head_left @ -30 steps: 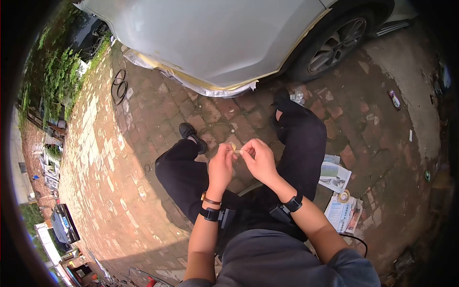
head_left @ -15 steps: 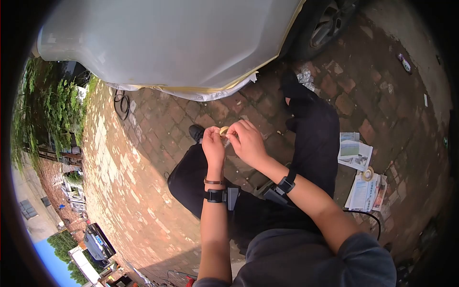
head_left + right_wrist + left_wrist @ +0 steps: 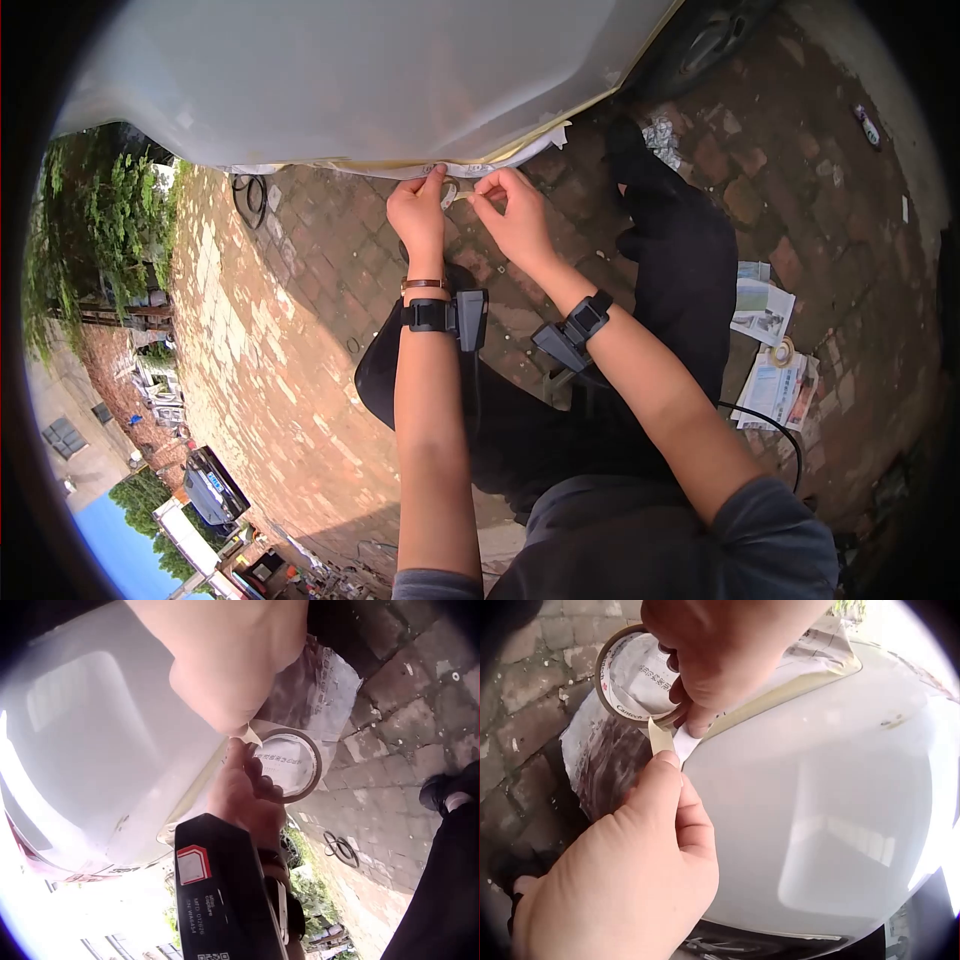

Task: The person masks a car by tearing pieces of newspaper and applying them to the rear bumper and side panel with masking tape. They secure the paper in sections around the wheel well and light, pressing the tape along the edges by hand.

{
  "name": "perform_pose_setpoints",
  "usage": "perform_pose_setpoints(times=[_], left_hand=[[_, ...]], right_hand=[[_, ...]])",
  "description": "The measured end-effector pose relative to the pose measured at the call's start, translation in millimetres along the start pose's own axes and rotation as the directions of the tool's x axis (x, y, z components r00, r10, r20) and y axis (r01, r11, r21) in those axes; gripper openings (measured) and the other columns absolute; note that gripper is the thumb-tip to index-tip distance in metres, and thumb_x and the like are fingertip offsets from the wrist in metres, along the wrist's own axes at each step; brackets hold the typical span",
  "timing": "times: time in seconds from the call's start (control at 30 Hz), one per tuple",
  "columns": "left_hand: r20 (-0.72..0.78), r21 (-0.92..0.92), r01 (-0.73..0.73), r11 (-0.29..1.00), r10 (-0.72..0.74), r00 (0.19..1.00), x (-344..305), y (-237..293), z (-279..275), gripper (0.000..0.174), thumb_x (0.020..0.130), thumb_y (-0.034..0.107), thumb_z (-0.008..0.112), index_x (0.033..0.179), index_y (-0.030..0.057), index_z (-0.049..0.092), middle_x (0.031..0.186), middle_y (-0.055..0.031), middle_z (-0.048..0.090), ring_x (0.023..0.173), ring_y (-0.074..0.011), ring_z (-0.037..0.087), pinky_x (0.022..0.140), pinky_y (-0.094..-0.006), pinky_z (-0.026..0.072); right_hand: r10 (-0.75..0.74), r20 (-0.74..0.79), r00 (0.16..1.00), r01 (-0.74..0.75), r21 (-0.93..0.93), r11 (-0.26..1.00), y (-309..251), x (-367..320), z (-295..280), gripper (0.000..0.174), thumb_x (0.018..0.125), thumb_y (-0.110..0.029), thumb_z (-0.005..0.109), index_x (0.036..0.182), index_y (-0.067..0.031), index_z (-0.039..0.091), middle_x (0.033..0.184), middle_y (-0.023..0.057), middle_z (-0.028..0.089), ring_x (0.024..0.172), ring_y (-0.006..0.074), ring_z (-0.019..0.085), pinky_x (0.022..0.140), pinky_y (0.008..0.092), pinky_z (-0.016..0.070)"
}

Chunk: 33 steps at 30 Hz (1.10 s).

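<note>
A roll of tape (image 3: 449, 194) (image 3: 604, 681) (image 3: 316, 761) is in my left hand (image 3: 415, 218) (image 3: 720, 652) (image 3: 244, 796), whose fingers curl through its core. My right hand (image 3: 518, 222) (image 3: 634, 859) (image 3: 232, 671) pinches the pale loose end of the tape (image 3: 660, 738) between thumb and finger. Both hands are at the lower edge of a silver car panel (image 3: 350, 90) (image 3: 825, 787) (image 3: 82, 727), which is edged with yellowish tape and printed masking paper (image 3: 592, 761) (image 3: 319, 690). The left hand's fingertips are beside that edge; whether they press it, I cannot tell.
Newspaper sheets (image 3: 768, 385) with another tape roll (image 3: 781, 352) lie on the brick ground at the right. Crumpled foil-like material (image 3: 661, 142) is near one foot, and a black hose (image 3: 250, 200) lies at the left. A car wheel (image 3: 712, 45) stands top right.
Both hands have moved forward from above the ground near the legs to the panel's lower edge. They stand slightly farther apart, with the roll still in the left hand. The head view has shifted.
</note>
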<state>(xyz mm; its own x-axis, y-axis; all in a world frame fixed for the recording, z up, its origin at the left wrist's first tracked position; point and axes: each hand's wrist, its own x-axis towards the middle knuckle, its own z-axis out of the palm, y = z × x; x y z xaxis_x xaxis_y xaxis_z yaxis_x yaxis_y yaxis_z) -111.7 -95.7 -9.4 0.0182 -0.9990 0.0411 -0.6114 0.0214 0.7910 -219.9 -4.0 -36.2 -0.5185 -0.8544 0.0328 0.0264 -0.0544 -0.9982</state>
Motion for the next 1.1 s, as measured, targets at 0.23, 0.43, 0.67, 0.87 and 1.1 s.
perform_pose_setpoints(times=[0.23, 0.43, 0.67, 0.87, 1.1], left_hand=[[0.009, 0.177, -0.062, 0.982, 0.061, 0.998, 4, 2, -5, 0.04, 0.082, 0.036, 0.08, 0.085, -0.0036, 0.076, 0.076, -0.0161, 0.072, 0.068, -0.0273, 0.069, 0.068, -0.0356, 0.0522], [0.004, 0.182, -0.181, 0.967, 0.183, 0.983, 12, -10, -4, 0.043, 0.08, 0.038, 0.081, 0.086, -0.0044, 0.077, 0.067, -0.0126, 0.071, 0.053, -0.0173, 0.065, 0.058, -0.0299, 0.052], [0.075, 0.172, -0.143, 0.975, 0.131, 0.988, 10, -4, -10, 0.036, 0.079, 0.036, 0.077, 0.086, 0.0002, 0.078, 0.078, -0.0194, 0.073, 0.075, -0.0343, 0.071, 0.073, -0.0381, 0.0544], [0.12, 0.151, -0.152, 0.977, 0.135, 0.984, 14, -8, -14, 0.038, 0.078, 0.037, 0.077, 0.087, -0.0005, 0.077, 0.079, -0.02, 0.073, 0.076, -0.0341, 0.072, 0.073, -0.0383, 0.0546], [0.162, 0.116, -0.19, 0.975, 0.17, 0.972, 17, -11, -15, 0.045, 0.077, 0.041, 0.077, 0.089, -0.0029, 0.077, 0.073, -0.0162, 0.073, 0.069, -0.0246, 0.071, 0.068, -0.0328, 0.0535]], right_hand=[[-0.311, 0.022, 0.95, 0.309, -0.178, 0.934, 9, 6, 9, 0.018, 0.081, -0.004, 0.073, 0.091, -0.0025, 0.058, 0.098, 0.0116, 0.065, 0.091, 0.0301, 0.066, 0.08, 0.0373, 0.0523], [0.017, -0.178, 0.984, 0.021, 0.209, 0.978, 21, 11, 41, 0.014, 0.087, -0.002, 0.072, 0.095, -0.0008, 0.059, 0.09, 0.0067, 0.068, 0.078, 0.0138, 0.066, 0.074, 0.0257, 0.0529], [0.418, -0.235, 0.878, -0.155, 0.686, 0.711, 9, 12, 67, 0.017, 0.091, -0.004, 0.071, 0.102, 0.0, 0.059, 0.093, 0.0072, 0.068, 0.084, 0.0124, 0.067, 0.074, 0.0226, 0.0537], [0.467, -0.273, 0.841, -0.192, 0.656, 0.73, 8, 20, 73, 0.017, 0.087, 0.0, 0.071, 0.098, 0.0024, 0.057, 0.087, 0.0078, 0.066, 0.078, 0.0121, 0.064, 0.07, 0.0231, 0.0509], [0.52, -0.396, 0.757, -0.208, 0.609, 0.766, 5, 29, 85, 0.017, 0.085, -0.001, 0.074, 0.095, 0.0041, 0.061, 0.088, 0.0105, 0.069, 0.077, 0.0144, 0.065, 0.07, 0.0268, 0.0534]])
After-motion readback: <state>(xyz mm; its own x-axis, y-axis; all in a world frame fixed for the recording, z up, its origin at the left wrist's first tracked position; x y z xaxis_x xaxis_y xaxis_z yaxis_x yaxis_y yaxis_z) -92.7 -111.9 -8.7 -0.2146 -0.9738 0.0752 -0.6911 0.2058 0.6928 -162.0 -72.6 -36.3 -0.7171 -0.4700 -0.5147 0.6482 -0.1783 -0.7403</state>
